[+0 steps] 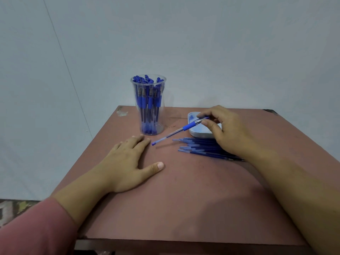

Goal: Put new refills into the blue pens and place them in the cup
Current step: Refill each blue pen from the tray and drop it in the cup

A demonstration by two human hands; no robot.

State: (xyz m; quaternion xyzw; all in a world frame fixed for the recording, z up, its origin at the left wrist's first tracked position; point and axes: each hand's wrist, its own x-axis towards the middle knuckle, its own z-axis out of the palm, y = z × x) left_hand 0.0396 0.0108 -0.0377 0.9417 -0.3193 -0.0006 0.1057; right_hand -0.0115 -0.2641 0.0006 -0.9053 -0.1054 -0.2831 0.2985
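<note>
1. One clear plastic cup [148,107] stands toward the far left of the counter [184,199]. It is packed with blue pens [150,100] standing upright. They overlap too much for me to count.
2. One more blue pen, the loose pen [176,132], is outside the cup and in my right hand [228,131].
3. One bunch of blue refills [200,147] lies flat on the counter, just nearer to me than the tray. I make out about six ends fanned toward the left. The other ends run under my right hand, so the count is not sure.
4. One shallow pale-blue tray [194,116] lies to the right of the cup. My right hand hides part of it.
5. My right fingers [206,122] are closed on the loose pen. Thumb and forefinger pinch it near its upper end and the other fingers curl loosely. The pen slants down and to the left across the front of the tray. Its low end is near my left fingertips, and I cannot tell whether it touches the counter.
6. My left hand [128,161] lies palm down on the counter, fingers straight and together, thumb spread wide, gripping nothing. Its fingertips are just in front of the cup's base and do not touch it.
7. A pink sleeve [36,229] covers my left forearm.
</note>
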